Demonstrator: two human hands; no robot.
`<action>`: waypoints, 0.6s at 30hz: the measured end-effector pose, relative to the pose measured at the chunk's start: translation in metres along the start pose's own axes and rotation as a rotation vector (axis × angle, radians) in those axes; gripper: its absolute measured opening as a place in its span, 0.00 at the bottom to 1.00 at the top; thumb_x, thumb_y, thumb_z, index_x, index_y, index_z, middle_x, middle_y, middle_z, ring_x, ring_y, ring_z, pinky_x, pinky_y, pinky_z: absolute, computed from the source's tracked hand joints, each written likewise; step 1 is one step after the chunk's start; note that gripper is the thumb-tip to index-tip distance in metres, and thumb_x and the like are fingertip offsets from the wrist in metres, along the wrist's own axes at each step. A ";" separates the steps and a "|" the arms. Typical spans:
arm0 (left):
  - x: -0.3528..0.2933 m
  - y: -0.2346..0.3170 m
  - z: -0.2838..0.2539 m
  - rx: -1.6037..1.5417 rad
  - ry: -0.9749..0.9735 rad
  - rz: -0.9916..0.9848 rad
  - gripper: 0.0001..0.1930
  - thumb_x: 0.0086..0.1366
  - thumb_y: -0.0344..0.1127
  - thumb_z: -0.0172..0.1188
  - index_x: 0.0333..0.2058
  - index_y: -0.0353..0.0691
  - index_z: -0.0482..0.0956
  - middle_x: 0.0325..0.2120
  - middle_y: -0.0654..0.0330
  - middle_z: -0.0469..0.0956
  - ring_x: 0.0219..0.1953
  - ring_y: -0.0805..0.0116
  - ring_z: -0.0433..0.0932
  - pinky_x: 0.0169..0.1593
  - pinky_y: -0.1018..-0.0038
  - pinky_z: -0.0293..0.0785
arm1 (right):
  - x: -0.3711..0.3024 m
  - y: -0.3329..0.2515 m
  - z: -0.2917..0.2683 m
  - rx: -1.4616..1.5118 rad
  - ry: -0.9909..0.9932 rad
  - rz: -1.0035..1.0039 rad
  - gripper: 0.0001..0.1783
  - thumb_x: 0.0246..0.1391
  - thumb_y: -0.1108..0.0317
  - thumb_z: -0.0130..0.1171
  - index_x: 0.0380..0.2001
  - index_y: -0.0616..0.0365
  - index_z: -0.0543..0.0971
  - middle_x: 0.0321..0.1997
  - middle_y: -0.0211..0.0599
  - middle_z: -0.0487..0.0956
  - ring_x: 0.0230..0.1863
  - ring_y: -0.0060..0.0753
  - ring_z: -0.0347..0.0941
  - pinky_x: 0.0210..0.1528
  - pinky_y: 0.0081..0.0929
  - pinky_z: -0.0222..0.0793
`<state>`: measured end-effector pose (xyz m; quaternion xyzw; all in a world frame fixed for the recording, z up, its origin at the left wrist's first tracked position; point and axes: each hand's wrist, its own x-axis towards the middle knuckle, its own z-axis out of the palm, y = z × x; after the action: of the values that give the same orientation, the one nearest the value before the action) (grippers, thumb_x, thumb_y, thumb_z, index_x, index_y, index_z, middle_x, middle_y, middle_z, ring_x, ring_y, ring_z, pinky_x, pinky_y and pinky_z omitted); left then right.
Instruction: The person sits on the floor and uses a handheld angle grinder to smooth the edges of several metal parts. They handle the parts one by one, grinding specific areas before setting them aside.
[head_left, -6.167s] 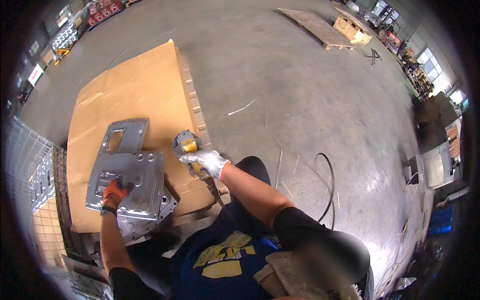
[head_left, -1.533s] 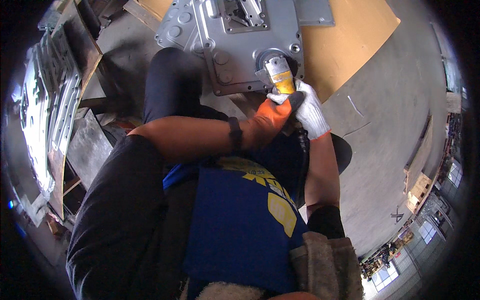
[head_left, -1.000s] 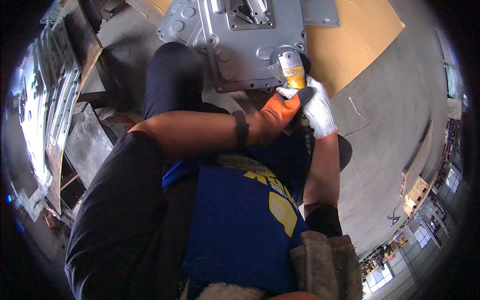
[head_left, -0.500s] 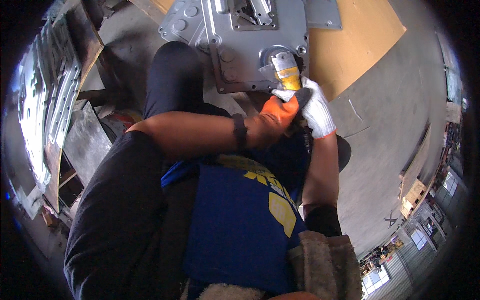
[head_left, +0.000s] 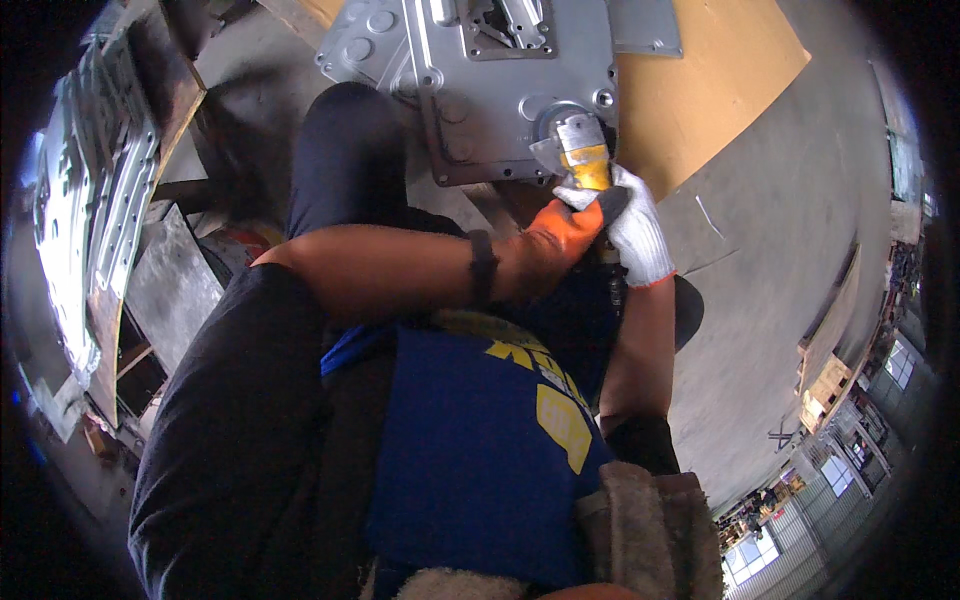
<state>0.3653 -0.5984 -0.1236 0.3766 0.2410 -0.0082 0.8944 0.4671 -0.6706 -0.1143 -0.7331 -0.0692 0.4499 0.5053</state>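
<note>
Head view: the left hand (head_left: 563, 228), in an orange glove with dark fingertips, and the right hand (head_left: 638, 228), in a white knit glove with an orange cuff, meet at one tool, a yellow and grey grinder (head_left: 587, 163). The right hand's fingers are curled closed round the grinder's body, just below its head. The left hand is also closed on the tool, lower down and overlapping the right; its thumb lies across the body, while the rest of its fingers are largely hidden. A dark hose (head_left: 615, 288) shows beneath the hands.

The grinder's head is over the near right corner of a grey metal cover (head_left: 490, 120), close to a bolt hole. Whether the disc touches the surface cannot be determined. The cover has raised round bosses and a rectangular opening, and its far end is cut off by the upper edge. A second metal cover (head_left: 365, 40) protrudes from its left side, and a flat grey plate (head_left: 650, 28) from its right, over a brown cardboard sheet (head_left: 705, 95).

A dark wristband (head_left: 483, 268) is on the left wrist. Upright metal panels (head_left: 95, 190) stand at far left. A thin white strip (head_left: 710, 216) lies on the concrete floor (head_left: 745, 330) at right.
</note>
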 end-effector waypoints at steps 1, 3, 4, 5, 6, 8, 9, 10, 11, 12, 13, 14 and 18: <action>0.003 -0.002 0.000 -0.017 0.011 -0.039 0.22 0.66 0.45 0.59 0.53 0.37 0.73 0.45 0.59 0.78 0.46 0.69 0.77 0.49 0.72 0.73 | 0.003 0.004 -0.001 0.071 0.024 -0.004 0.24 0.41 0.68 0.76 0.42 0.63 0.79 0.35 0.30 0.81 0.34 0.21 0.75 0.39 0.25 0.73; 0.009 -0.008 0.000 -0.119 0.012 -0.086 0.26 0.63 0.50 0.62 0.53 0.38 0.74 0.45 0.58 0.79 0.48 0.67 0.76 0.53 0.71 0.70 | 0.002 -0.003 -0.002 -0.136 0.064 -0.013 0.23 0.41 0.68 0.76 0.41 0.62 0.79 0.34 0.30 0.81 0.34 0.21 0.75 0.39 0.25 0.73; 0.011 -0.010 -0.003 -0.114 -0.020 -0.068 0.26 0.63 0.50 0.62 0.53 0.38 0.74 0.45 0.58 0.79 0.48 0.67 0.76 0.52 0.71 0.70 | 0.000 -0.011 -0.002 -0.240 0.084 -0.019 0.23 0.41 0.68 0.76 0.41 0.62 0.79 0.34 0.29 0.81 0.33 0.21 0.75 0.39 0.25 0.73; 0.014 -0.013 -0.008 -0.108 -0.053 -0.049 0.26 0.63 0.50 0.63 0.53 0.38 0.74 0.45 0.58 0.79 0.48 0.67 0.76 0.52 0.71 0.70 | -0.003 -0.017 0.002 -0.231 0.085 -0.030 0.22 0.41 0.71 0.75 0.41 0.62 0.79 0.35 0.31 0.81 0.35 0.22 0.74 0.39 0.26 0.72; 0.011 -0.007 -0.007 -0.099 -0.053 -0.043 0.26 0.63 0.49 0.63 0.53 0.38 0.74 0.45 0.58 0.79 0.47 0.67 0.76 0.51 0.71 0.70 | -0.002 -0.018 0.002 -0.257 0.083 -0.011 0.22 0.41 0.71 0.75 0.41 0.62 0.79 0.35 0.31 0.81 0.35 0.22 0.74 0.39 0.26 0.72; 0.006 0.005 -0.003 -0.083 -0.026 -0.040 0.25 0.63 0.49 0.63 0.52 0.38 0.74 0.45 0.58 0.79 0.47 0.67 0.77 0.50 0.72 0.71 | 0.003 -0.018 0.002 -0.311 0.079 0.026 0.23 0.41 0.71 0.76 0.41 0.62 0.79 0.35 0.31 0.81 0.34 0.22 0.74 0.39 0.26 0.72; 0.005 0.011 -0.001 -0.057 -0.016 -0.064 0.24 0.64 0.48 0.60 0.53 0.38 0.73 0.46 0.58 0.78 0.47 0.68 0.77 0.50 0.72 0.72 | 0.004 -0.018 0.002 -0.295 0.068 0.011 0.23 0.41 0.69 0.76 0.42 0.62 0.79 0.35 0.32 0.81 0.34 0.22 0.74 0.39 0.26 0.72; 0.003 0.016 0.000 -0.032 -0.007 -0.089 0.24 0.66 0.46 0.58 0.54 0.37 0.72 0.46 0.58 0.78 0.46 0.68 0.77 0.49 0.72 0.73 | 0.005 -0.018 0.001 -0.279 0.058 -0.004 0.24 0.41 0.68 0.76 0.42 0.63 0.79 0.35 0.32 0.81 0.34 0.22 0.73 0.39 0.26 0.71; 0.003 0.019 0.000 0.016 -0.019 -0.140 0.23 0.69 0.44 0.53 0.57 0.36 0.69 0.48 0.57 0.76 0.47 0.69 0.77 0.49 0.71 0.75 | 0.006 -0.017 0.000 -0.263 0.047 -0.018 0.25 0.41 0.67 0.76 0.42 0.63 0.79 0.36 0.33 0.81 0.34 0.22 0.73 0.40 0.26 0.71; 0.004 0.020 -0.002 0.063 -0.037 -0.194 0.22 0.73 0.42 0.48 0.60 0.35 0.66 0.50 0.57 0.75 0.47 0.71 0.77 0.48 0.71 0.76 | 0.004 -0.016 0.001 -0.241 0.062 -0.025 0.25 0.41 0.65 0.76 0.42 0.64 0.79 0.36 0.33 0.81 0.34 0.22 0.73 0.40 0.25 0.71; 0.012 0.007 -0.009 0.104 -0.066 -0.091 0.22 0.73 0.41 0.47 0.60 0.36 0.66 0.50 0.57 0.75 0.48 0.70 0.77 0.48 0.71 0.77 | 0.003 -0.015 0.002 -0.218 0.068 -0.040 0.25 0.41 0.64 0.76 0.42 0.64 0.79 0.36 0.34 0.81 0.35 0.22 0.73 0.40 0.25 0.71; 0.024 -0.017 -0.019 0.145 -0.095 0.011 0.22 0.73 0.41 0.46 0.60 0.36 0.66 0.50 0.57 0.74 0.48 0.70 0.77 0.48 0.71 0.77 | 0.004 -0.014 0.004 -0.195 0.074 -0.055 0.26 0.42 0.62 0.76 0.42 0.64 0.79 0.36 0.34 0.81 0.35 0.23 0.73 0.40 0.25 0.71; 0.005 0.016 0.000 -0.153 -0.026 -0.259 0.21 0.74 0.38 0.43 0.62 0.37 0.64 0.53 0.56 0.72 0.52 0.69 0.74 0.52 0.70 0.75 | 0.003 -0.021 0.004 -0.349 0.059 -0.074 0.23 0.43 0.67 0.75 0.43 0.63 0.79 0.36 0.33 0.81 0.36 0.22 0.73 0.41 0.26 0.71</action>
<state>0.3727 -0.5861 -0.1158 0.2729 0.2757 -0.1100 0.9151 0.4733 -0.6563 -0.0994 -0.8197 -0.1584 0.3901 0.3884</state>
